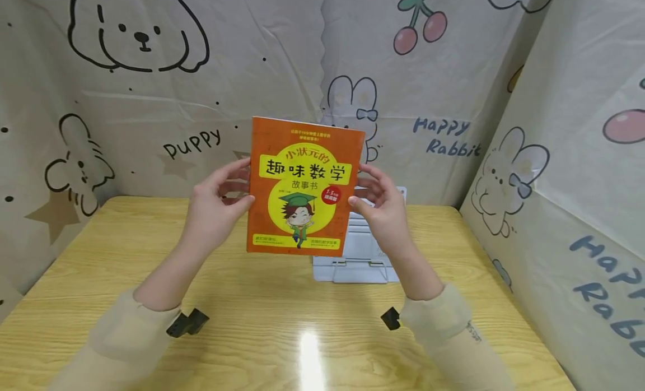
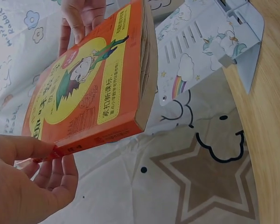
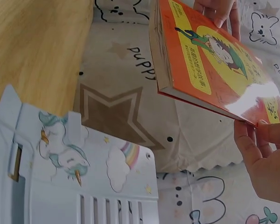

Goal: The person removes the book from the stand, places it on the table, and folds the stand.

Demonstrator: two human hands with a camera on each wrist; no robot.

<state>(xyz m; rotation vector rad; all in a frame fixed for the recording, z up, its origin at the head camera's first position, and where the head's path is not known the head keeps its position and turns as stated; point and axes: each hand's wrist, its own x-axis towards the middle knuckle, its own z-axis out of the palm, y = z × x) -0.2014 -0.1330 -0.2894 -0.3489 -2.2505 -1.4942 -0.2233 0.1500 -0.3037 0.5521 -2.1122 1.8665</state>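
Mid-frame in the head view, the orange book (image 1: 302, 186), long axis nearly upright, is held between the left hand (image 1: 216, 198) and right hand (image 1: 383, 206), each pinching one side edge, the pale stand (image 1: 360, 245) behind its lower right.

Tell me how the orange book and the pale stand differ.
The book is held up by the left hand and right hand, while the stand rests on the table. The book is bright orange; the stand is pale and slotted. Both are illustrated.
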